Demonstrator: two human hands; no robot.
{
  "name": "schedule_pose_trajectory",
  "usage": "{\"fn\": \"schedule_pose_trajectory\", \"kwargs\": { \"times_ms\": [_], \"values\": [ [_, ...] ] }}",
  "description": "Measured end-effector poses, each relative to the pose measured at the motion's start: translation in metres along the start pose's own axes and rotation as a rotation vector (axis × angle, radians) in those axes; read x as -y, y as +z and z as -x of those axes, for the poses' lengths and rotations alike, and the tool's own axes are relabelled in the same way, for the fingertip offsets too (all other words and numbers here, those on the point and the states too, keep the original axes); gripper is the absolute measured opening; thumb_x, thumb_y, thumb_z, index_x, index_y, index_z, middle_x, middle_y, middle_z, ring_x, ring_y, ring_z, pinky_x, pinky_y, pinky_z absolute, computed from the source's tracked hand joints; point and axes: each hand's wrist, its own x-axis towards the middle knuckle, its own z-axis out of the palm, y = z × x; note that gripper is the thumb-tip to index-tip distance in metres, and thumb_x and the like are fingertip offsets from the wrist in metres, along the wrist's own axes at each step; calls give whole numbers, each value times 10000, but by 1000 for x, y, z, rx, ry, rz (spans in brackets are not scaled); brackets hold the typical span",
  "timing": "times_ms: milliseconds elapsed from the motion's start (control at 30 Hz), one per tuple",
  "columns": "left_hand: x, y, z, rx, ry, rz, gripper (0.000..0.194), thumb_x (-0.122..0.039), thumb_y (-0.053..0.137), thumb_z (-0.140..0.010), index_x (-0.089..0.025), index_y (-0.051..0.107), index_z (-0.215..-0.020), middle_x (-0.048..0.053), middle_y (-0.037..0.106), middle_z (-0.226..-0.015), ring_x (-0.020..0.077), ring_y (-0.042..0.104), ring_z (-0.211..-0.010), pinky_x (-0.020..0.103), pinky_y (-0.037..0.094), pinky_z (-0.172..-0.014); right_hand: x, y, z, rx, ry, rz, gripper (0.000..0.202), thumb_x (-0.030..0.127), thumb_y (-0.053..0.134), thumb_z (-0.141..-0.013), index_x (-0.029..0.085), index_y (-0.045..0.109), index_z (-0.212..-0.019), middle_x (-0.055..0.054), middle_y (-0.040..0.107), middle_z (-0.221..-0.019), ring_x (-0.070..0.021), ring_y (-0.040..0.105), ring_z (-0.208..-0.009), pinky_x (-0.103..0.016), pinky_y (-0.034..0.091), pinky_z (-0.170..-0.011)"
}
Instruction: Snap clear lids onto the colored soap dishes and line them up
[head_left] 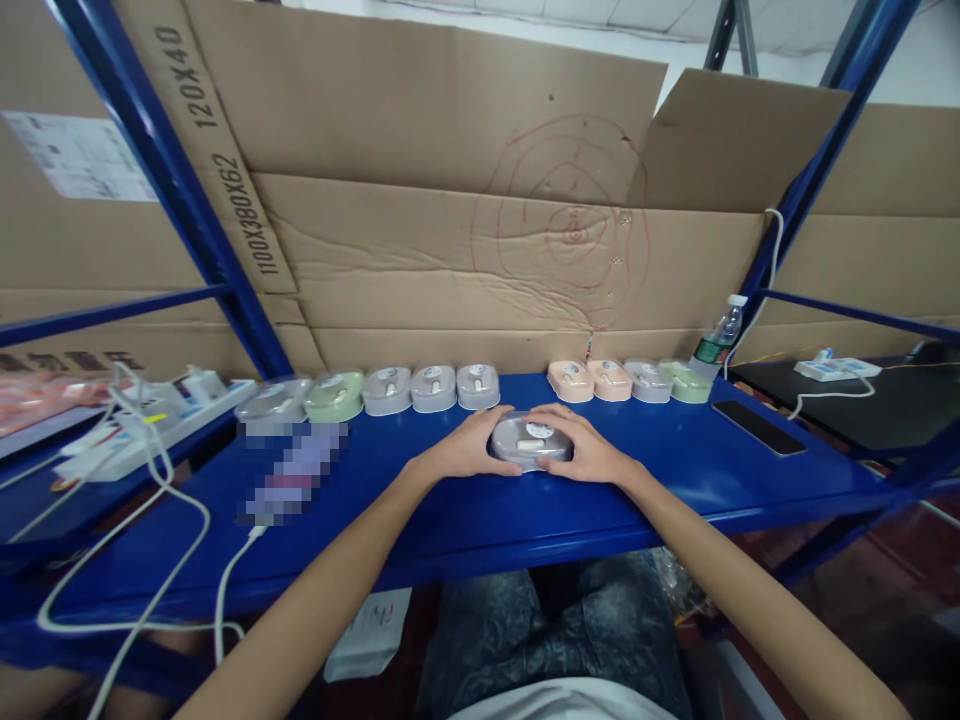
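Observation:
A grey oval case with a clear lid and a round white label (531, 440) rests on the blue table (480, 530), near its front edge. My left hand (474, 445) is wrapped round the case's left side, thumb at the front. Round the right side curls my right hand (583, 447), its thumb also at the front. Behind the hands, similar cases stand in a row: a green one (334, 396) and several grey ones (387, 390) to the left, then peach (570, 381), grey (648, 381) and green (685, 382) ones to the right.
A phone with a blurred screen (296, 475) and white cable (225, 580) lies at the left. At the right are a dark phone (759, 427) and a bottle (718, 338). Cardboard (420, 240) rises behind; blue posts (180, 190) flank the table. Power strips (187, 405) stand far left.

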Motion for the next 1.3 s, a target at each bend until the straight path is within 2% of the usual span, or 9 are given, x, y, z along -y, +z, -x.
{"fn": "schedule_pose_trajectory", "kwargs": {
  "times_ms": [200,567,800,1000,1200,1300],
  "values": [
    [-1,0,1,-15,21,-5,1067,-627,916,-728,-226,453,-1601,183,492,-1649,448,476,-1504,599,374,-1242,-3,2,2,-7,-11,-2,658,366,770,-914,300,560,-1534,-119,588,-1514,-333,545,-1427,-561,444,-1205],
    [-4,-1,2,-14,29,-13,1054,-626,912,-725,-222,458,-1587,170,517,-1621,444,482,-1493,574,392,-1234,-6,2,1,13,4,-14,628,450,742,-944,322,561,-1533,-112,601,-1493,-334,556,-1399,-576,443,-1188],
    [-5,-2,3,-9,45,-28,1013,-627,902,-745,-225,484,-1576,164,537,-1609,440,503,-1476,570,404,-1223,-8,5,3,-2,-5,-34,633,391,737,-937,313,550,-1537,-110,591,-1502,-323,543,-1421,-549,446,-1197],
    [-2,0,2,1,37,-39,1085,-644,903,-744,-207,431,-1618,191,493,-1641,433,484,-1492,578,374,-1242,-6,7,3,-9,6,-33,647,398,737,-937,299,538,-1545,-120,570,-1513,-326,538,-1432,-554,438,-1211],
    [5,5,-1,-7,66,-44,1054,-653,892,-754,-232,446,-1611,181,530,-1604,443,516,-1444,614,393,-1207,-6,10,5,-10,35,27,723,402,791,-898,317,515,-1561,-121,554,-1524,-328,534,-1440,-555,458,-1203],
    [6,8,-1,-15,66,-48,1085,-659,895,-746,-231,426,-1625,191,505,-1626,454,486,-1474,624,363,-1226,-7,10,6,6,60,58,784,408,829,-871,317,501,-1577,-121,541,-1531,-328,528,-1448,-541,456,-1210]
  ]
}}
